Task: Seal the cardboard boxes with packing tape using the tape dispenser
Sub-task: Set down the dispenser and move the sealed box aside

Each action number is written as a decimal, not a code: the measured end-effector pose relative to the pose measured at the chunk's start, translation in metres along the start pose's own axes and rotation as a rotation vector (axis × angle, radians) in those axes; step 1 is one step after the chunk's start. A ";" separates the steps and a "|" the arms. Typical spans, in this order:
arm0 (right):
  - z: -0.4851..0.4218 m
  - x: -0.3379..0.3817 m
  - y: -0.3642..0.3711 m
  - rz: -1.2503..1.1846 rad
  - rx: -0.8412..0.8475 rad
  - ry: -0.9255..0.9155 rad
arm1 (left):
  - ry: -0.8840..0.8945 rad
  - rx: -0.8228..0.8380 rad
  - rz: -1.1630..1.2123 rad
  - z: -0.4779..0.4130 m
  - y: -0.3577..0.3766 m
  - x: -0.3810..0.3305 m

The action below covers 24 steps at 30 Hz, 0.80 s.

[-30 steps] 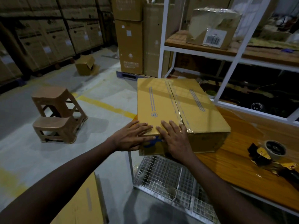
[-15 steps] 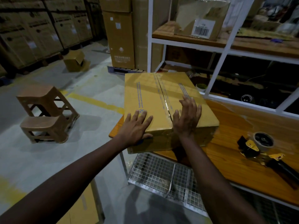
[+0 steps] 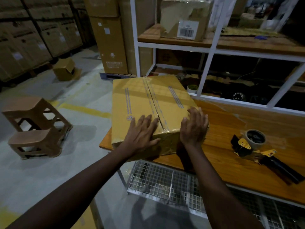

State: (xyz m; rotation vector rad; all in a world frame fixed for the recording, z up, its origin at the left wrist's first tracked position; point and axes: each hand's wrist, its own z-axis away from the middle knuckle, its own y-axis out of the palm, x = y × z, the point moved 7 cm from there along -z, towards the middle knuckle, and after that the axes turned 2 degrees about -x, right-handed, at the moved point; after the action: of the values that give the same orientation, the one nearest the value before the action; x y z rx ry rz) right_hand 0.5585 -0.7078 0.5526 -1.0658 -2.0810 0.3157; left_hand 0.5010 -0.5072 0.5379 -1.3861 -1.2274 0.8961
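Observation:
A closed yellow-brown cardboard box (image 3: 145, 100) lies on the left end of the wooden table (image 3: 221, 156), with clear tape running along its centre seam and down its near face. My left hand (image 3: 142, 133) rests flat on the box's near top edge, fingers straight. At the box's near right corner, my right hand (image 3: 194, 128) lies with spread fingers against the top edge and side. The tape dispenser (image 3: 257, 149), yellow and black with a tape roll, lies on the table to the right, untouched.
A white metal shelf frame (image 3: 212, 47) stands behind the table, holding a labelled carton (image 3: 184, 19). A wire mesh rack (image 3: 165, 182) sits under the table. Two stacked brown plastic stools (image 3: 34, 128) stand on the floor at left. Stacked cartons line the back.
My right hand slid from the box's top, near the seam, to its near right corner. My left hand stays flat on the near top edge. The camera moved closer.

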 end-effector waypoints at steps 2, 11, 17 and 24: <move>0.003 -0.014 0.012 0.151 0.126 -0.010 | 0.038 0.015 -0.025 -0.021 0.003 -0.025; 0.023 -0.041 0.011 0.305 0.358 -0.125 | 0.057 0.024 -0.160 -0.043 0.014 -0.048; -0.004 -0.047 -0.007 0.098 0.560 -0.104 | 0.004 0.056 -0.114 -0.067 0.011 -0.081; -0.038 -0.098 -0.024 0.021 0.685 -0.113 | -0.055 0.068 -0.067 -0.102 0.010 -0.126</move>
State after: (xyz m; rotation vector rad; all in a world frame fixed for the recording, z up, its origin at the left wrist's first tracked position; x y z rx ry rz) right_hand 0.6075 -0.8033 0.5403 -0.6582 -1.8324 1.0300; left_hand 0.5757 -0.6519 0.5356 -1.2668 -1.2657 0.9259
